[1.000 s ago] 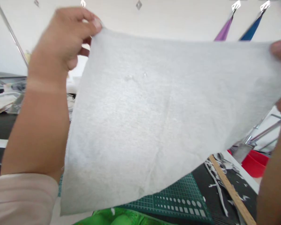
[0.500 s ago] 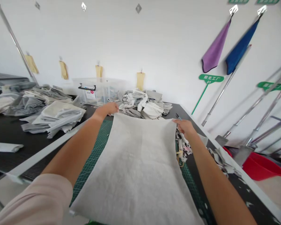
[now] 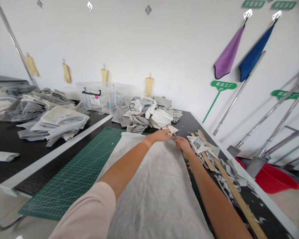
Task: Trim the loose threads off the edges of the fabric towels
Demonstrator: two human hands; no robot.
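Far right corner of the cloth (image 3: 149,186) —
left hand (image 3: 161,135) pinches its edge; right hand (image 3: 182,145), close beside, holds a metal tool (image 3: 175,134); cloth runs lengthwise near to far.

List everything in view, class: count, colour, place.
tabletop: count unclear, black, centre
cutting mat: one, green, on tabletop
cloth sheet: one, pale grey, on mat
metal tool: one, silver, at sheet's far edge
fabric heaps: several, greyish, back/left
roll: one, white, far left
box: one, clear, beside rear heap
wooden strips: two, tan, right
scraps: many, greyish, right
gloves: at least four, yellow, wall
hanging cloths: two, purple/blue, wall
signs: four, green, right
hooks: several, silver, wall
poles: several, silver, mostly right
basin: one, red, lower right
sleeve: one, pink, lower centre
left hand: one, bare, sheet's edge
right hand: one, bare, holding tool
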